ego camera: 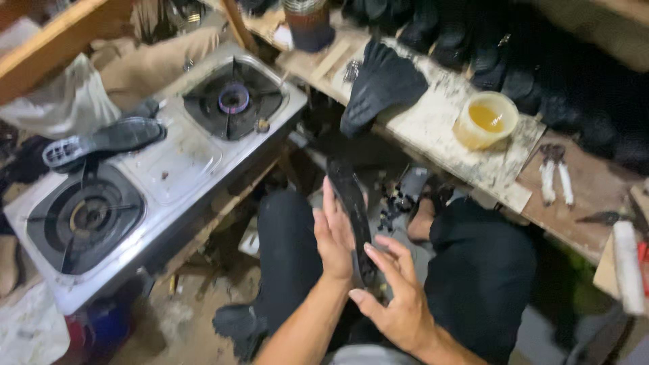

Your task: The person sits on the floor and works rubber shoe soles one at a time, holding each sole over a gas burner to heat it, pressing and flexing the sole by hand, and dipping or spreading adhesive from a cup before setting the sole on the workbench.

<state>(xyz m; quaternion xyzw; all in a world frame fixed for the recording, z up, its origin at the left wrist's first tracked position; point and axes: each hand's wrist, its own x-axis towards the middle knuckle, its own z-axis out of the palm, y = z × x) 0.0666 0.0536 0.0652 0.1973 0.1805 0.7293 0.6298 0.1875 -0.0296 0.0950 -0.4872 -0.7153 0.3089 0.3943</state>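
Two bare hands meet over the person's lap around one dark shoe sole (351, 209), which stands on edge between the knees, its long axis running away from the camera. Left hand (336, 236) lies flat along the sole's near side, fingers straight and pressed against it, so its grip is a flat clasp and no pinch; right hand (399, 290) is spread, fingers fanned, touching or almost touching the sole's lower end, though the blur there leaves contact uncertain. Judging by its thinness and the way it is steadied with open palms, the sole is probably light, rubbery and bendable, not fragile, and liable to flop if taken by one tip. A hold at the narrow waist, thumb on one face and fingers on the other, looks soundest. Another sole (101, 140) rests on the two-burner gas stove (169, 162), and a tub of amber liquid (485, 119) sits on the bench (439, 128).
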